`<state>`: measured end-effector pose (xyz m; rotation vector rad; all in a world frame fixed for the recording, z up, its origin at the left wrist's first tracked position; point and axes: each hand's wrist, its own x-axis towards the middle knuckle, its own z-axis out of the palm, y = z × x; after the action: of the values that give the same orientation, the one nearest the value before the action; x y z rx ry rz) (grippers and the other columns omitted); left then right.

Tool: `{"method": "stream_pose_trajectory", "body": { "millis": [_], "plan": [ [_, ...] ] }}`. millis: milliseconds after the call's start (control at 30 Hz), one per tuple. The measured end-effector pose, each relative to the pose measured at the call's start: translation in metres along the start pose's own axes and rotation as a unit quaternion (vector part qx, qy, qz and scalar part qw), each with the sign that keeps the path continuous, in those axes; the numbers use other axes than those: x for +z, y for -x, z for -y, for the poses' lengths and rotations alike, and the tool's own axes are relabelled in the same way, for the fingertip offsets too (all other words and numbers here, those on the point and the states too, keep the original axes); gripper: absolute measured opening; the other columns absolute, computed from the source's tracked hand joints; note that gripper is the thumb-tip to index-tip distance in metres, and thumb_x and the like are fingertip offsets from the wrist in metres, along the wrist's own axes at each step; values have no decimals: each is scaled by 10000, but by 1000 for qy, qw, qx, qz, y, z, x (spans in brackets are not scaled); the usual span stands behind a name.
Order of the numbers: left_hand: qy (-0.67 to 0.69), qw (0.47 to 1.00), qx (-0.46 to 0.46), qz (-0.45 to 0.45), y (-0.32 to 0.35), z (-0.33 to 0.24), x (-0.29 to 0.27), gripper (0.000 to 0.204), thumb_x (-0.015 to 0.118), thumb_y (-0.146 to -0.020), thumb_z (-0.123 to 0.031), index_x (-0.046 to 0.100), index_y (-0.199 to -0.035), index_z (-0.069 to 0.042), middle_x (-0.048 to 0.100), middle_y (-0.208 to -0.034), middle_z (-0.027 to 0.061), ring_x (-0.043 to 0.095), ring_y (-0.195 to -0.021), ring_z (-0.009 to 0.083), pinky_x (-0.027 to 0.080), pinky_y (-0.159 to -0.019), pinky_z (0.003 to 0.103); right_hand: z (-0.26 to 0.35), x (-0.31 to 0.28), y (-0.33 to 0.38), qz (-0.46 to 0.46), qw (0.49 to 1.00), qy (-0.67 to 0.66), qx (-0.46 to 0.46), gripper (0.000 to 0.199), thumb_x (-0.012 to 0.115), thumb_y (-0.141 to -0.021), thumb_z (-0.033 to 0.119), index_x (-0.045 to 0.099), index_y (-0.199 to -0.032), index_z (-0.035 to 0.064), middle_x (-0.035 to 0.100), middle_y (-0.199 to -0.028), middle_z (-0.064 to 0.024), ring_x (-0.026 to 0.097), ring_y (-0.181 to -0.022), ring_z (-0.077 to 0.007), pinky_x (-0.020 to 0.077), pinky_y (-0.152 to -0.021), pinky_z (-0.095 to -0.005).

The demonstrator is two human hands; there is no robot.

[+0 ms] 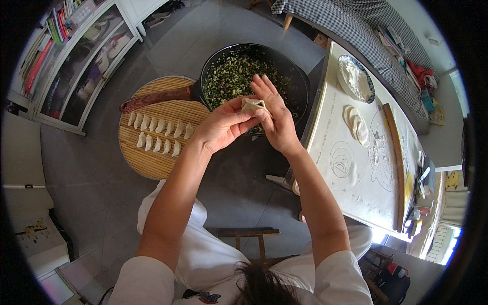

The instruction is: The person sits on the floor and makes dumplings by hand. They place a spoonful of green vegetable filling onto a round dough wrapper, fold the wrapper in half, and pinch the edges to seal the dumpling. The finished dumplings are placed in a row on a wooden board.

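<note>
Both my hands meet over the near part of a black pan (pixel 299 84) full of chopped green filling (pixel 229 76). Between them is a pale dumpling (pixel 252 104), its wrapper folded up. My left hand (pixel 226 123) cups it from the left with thumb and fingers closed on its edge. My right hand (pixel 277 119) pinches its near right side with the thumb, while the other fingers stretch up and away. Left of the pan, finished dumplings (pixel 160 125) lie in two rows on a round slatted bamboo tray (pixel 131 152). The pan's brown wooden handle (pixel 155 98) reaches over that tray.
On my right, a table with a white mat (pixel 325 168) carries a bowl of flour (pixel 355 76), stacked dough wrappers (pixel 356 124) and a long rolling pin (pixel 394 162). A checkered bed (pixel 351 25) stands beyond it. A glass-door cabinet (pixel 81 66) is at the far left.
</note>
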<state>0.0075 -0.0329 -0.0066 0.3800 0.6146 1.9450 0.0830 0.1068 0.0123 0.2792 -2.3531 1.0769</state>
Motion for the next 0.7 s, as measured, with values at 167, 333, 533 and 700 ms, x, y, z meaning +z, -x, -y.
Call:
{"method": "stream_pose_trajectory", "body": {
  "millis": [167, 333, 533, 700],
  "plan": [
    [-28, 1000, -1, -11, 1, -1, 7, 242, 532, -819, -58, 490, -1057, -52, 545, -1022, 44, 531, -957, 120, 431, -880, 257, -7, -6, 3, 19, 994, 94, -42, 459, 534, -806, 229, 429, -1216, 50, 364, -1298, -141, 309, -1216, -334, 307, -970, -374],
    [-80, 997, -5, -21, 1, -3, 1, 311, 545, -806, -51, 470, -1107, -43, 543, -1024, 49, 529, -960, 128, 433, -870, 264, 8, -8, -4, -21, 996, 84, -38, 504, 573, -761, 299, 463, -1181, 43, 397, -1275, -127, 318, -1211, -326, 327, -957, -374],
    [-176, 983, -14, -53, 4, -7, 10, 389, 539, -799, -32, 422, -1171, -40, 531, -1026, 45, 524, -964, 136, 429, -862, 276, 3, -9, -4, 39, 991, 114, -50, 394, 565, -777, 237, 521, -1111, 31, 454, -1225, -122, 358, -1187, -313, 353, -937, -369],
    [-230, 971, -25, -57, 4, -9, 11, 392, 508, -807, -4, 404, -1183, -39, 525, -1013, 38, 524, -940, 125, 429, -845, 268, 3, -10, -2, 16, 992, 111, -56, 310, 558, -784, 170, 556, -1057, 26, 503, -1171, -119, 397, -1158, -314, 367, -926, -362]
  ]
}}
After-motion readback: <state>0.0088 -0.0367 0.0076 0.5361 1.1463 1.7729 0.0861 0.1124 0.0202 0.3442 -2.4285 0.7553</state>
